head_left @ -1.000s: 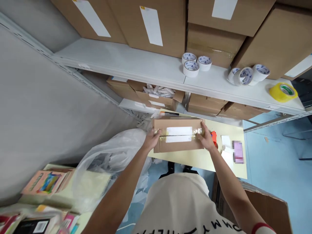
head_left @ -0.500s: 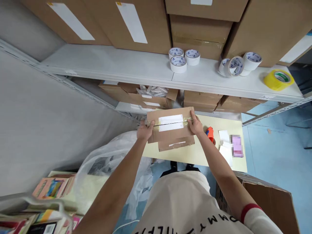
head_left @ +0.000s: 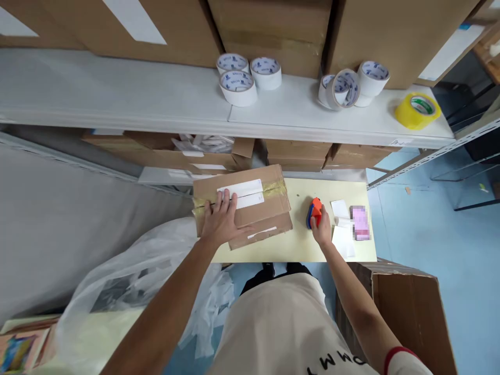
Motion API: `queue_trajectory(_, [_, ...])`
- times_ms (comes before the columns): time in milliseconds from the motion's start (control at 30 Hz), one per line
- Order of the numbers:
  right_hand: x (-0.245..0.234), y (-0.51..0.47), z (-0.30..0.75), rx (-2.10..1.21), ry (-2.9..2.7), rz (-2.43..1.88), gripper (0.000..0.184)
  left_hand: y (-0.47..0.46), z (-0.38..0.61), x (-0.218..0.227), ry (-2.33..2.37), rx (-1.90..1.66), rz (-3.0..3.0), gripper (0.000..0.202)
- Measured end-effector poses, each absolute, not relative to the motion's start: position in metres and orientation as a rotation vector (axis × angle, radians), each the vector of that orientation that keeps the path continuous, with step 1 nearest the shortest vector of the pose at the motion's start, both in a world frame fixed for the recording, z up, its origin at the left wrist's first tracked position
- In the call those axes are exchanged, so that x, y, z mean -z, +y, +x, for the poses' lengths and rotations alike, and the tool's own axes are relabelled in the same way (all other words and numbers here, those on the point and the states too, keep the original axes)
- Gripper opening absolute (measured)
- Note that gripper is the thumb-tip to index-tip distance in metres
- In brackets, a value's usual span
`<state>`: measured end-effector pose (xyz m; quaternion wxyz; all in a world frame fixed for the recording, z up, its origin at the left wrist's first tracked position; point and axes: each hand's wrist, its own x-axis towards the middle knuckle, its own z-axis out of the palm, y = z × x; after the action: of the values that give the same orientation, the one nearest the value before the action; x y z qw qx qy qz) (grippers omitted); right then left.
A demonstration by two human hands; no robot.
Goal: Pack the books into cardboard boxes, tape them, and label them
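A closed cardboard box (head_left: 250,211) lies on the pale table, with a white label (head_left: 252,194) and clear tape along its seam. My left hand (head_left: 221,221) rests on the box top with its fingers spread. Underneath, towards me, another piece of cardboard (head_left: 265,234) with a white strip shows; whether it is a flap or a separate box I cannot tell. To the right, my right hand (head_left: 323,229) closes around an orange and blue tape dispenser (head_left: 314,210) on the table.
White tape rolls (head_left: 238,88) and a yellow tape roll (head_left: 416,111) stand on the shelf (head_left: 156,88) above. White papers (head_left: 342,239) and a pixelated pink item (head_left: 360,223) lie at the table's right. A clear plastic bag (head_left: 117,276) and an open carton (head_left: 410,312) flank me.
Both hands held the box by its ends before. Now the left lies flat on top, and the right has let go and moved right onto the tape dispenser. The view has shifted.
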<state>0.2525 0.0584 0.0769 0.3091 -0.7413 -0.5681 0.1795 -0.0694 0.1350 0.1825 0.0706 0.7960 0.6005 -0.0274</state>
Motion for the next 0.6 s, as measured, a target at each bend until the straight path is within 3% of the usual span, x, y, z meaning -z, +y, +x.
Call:
queue_trajectory(167, [-0.06, 0.017, 0.264, -0.425, -1.776, -2.133, 0.047, 0.14, -0.064, -0.18, 1.867, 0.067, 2.324, 0.114])
queue_trajectory(333, [-0.059, 0.045, 0.229, -0.54, -1.967, -2.351, 0.065, 0.138, -0.065, -0.177, 1.84, 0.115, 2.32, 0.116])
queue_trajectory(400, [-0.055, 0.054, 0.226, -0.585, -1.944, -2.37, 0.063, 0.136, -0.067, -0.176, 1.823, 0.126, 2.325, 0.111])
queue_trajectory(600, [-0.086, 0.049, 0.266, -0.737, -1.548, -2.012, 0.063, 0.132, -0.075, -0.177, 1.712, 0.123, 2.398, 0.09])
